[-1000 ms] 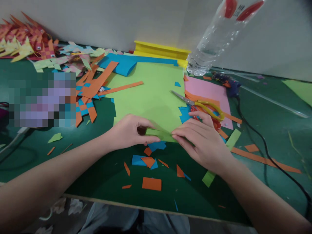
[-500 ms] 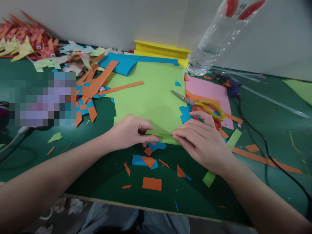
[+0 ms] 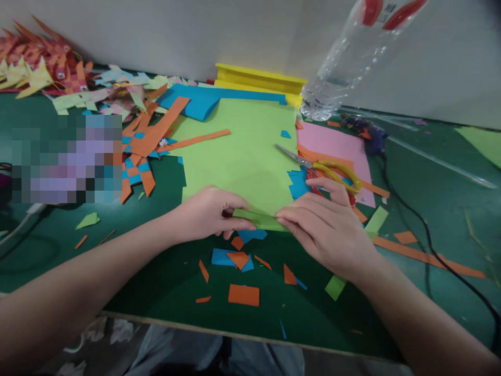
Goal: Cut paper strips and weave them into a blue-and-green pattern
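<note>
A narrow green paper strip [image 3: 260, 219] is stretched between my two hands at the near edge of a large light-green paper sheet [image 3: 238, 156]. My left hand [image 3: 213, 213] pinches the strip's left end between thumb and fingers. At the other end, my right hand [image 3: 324, 224] pinches it with thumb and index finger, its little finger raised beside the scissors' handles. I cannot tell whether the strip is folded from the sheet or separate. The yellow-handled scissors [image 3: 336, 175] lie across the sheet's right side, with red handles partly hidden underneath.
Orange scraps [image 3: 243, 295] and blue scraps lie in front of my hands. Woven orange-and-blue paper [image 3: 136, 171] sits left. A clear bottle [image 3: 340, 68], a pink sheet [image 3: 358, 151] and a glue gun [image 3: 371, 138] with a black cable stand or lie right. Paper fish [image 3: 39, 78] are piled far left.
The strip between my hands has tilted up, and more of its darker green face shows. My left fingers have shifted slightly left; my right hand is almost unmoved.
</note>
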Tool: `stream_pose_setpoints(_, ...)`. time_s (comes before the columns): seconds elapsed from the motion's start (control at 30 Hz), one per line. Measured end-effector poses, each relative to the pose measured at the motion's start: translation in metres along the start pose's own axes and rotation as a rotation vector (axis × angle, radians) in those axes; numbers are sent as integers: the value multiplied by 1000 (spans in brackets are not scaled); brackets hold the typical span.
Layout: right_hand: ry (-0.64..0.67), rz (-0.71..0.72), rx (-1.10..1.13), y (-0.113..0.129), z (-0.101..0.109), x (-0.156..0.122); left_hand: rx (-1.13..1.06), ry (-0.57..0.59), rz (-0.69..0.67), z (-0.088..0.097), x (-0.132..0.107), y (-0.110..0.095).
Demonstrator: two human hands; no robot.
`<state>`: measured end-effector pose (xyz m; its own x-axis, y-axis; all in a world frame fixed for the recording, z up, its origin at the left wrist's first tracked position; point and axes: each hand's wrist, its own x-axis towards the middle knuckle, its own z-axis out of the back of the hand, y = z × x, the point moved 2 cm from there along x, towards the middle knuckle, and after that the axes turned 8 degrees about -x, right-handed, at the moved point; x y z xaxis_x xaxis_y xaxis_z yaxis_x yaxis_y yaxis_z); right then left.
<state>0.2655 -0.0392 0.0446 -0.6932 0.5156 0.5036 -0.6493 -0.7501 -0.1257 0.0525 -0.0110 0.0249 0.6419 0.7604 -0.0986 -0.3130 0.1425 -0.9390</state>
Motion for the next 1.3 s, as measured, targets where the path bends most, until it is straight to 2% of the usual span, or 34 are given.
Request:
stream_pose_setpoints(0.13,19,6,-10,1,0,0,88,62,-53,1,1,0)
stream_pose_setpoints(0.47,23,24,12,4,-1,-1,245,94,-105,0,0,-4)
stream_pose_setpoints(0.67,6,16,-6,3,-2,1,411,-24,-193,-1,0,-1)
stream_pose_setpoints(0.77,-7,1,-3,4,-1,1,406,-44,-201,-2,0,0)
stream_pose_setpoints(1.13,-21,50,-15,9,1,-2,379,26,-166,-3,-2,-2)
stream_pose_setpoints(1.3,-16,47,0,9,0,-3,399,11,-162,-3,-2,-4)
